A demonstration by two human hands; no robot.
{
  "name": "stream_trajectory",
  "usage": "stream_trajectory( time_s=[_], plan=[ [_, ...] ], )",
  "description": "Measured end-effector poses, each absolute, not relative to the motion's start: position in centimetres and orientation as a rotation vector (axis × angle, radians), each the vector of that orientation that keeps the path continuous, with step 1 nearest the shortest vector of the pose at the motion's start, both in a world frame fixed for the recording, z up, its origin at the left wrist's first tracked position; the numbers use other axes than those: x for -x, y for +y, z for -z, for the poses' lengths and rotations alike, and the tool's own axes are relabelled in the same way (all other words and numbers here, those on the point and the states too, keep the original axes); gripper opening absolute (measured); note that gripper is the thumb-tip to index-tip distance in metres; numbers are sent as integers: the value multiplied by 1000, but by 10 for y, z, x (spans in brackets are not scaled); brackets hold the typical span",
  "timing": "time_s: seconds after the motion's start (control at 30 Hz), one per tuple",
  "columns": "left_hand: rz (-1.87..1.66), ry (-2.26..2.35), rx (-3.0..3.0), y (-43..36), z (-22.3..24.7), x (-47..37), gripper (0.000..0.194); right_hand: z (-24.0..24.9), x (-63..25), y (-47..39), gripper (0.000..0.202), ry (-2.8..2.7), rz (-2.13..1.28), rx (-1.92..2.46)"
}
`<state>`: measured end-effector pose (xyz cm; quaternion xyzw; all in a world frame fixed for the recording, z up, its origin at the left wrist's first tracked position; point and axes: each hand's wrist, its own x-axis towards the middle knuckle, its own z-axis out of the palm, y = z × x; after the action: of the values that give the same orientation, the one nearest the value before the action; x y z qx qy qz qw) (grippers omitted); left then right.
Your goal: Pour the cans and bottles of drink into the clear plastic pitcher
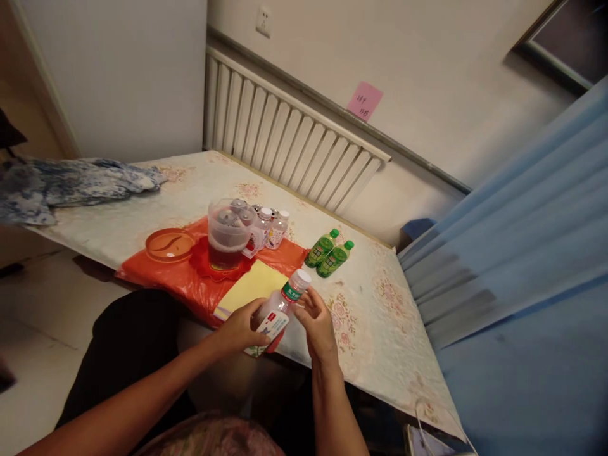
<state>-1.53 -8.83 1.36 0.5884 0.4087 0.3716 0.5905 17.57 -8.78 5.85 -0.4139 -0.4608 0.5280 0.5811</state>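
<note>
A floral-covered tabletop (365,370) runs back to a pale wall (313,38); along that wall stands a white ribbed radiator (280,126), with a power socket (263,22) above it and a handwritten pink paper (365,100) near its right end; a dark-framed panel (560,54) shows at the upper right, and light blue curtains (503,228) hang down the right side; the floor (52,291) at the left is pale.

A blue-and-white patterned cloth (95,180) lies over the far left of the tabletop; nearer the middle, a red plastic sheet (166,278) bears a round orange lid (151,252) and a scalloped red dish (200,266), in which stands a clear pitcher (223,247) with brownish contents low down; small white-capped bottles (276,235) stand beside the pitcher, and two green-capped drink bottles (335,259) stand to the right, just off the sheet; a yellow paper (254,285) lies at the front.

The white-capped drink bottle (273,324) is tilted above the front edge of the tabletop; the left hand (242,328) has its fingers wrapped around the body; the right hand (322,326) has its fingers curled beside the neck and cap, and whether they grip I cannot tell.
</note>
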Motion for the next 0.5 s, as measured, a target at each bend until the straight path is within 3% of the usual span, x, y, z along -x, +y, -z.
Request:
stream_trajectory(
  time_s=[0.2,0.5],
  plan=[
    [-885,940,-1330,-85,-14,12,85,-45,-167,-98,71,-1113,-1308,1008],
    [-852,819,-1392,-77,7,1,86,-37,-172,-102,62,-1103,-1356,1037]
  ],
)
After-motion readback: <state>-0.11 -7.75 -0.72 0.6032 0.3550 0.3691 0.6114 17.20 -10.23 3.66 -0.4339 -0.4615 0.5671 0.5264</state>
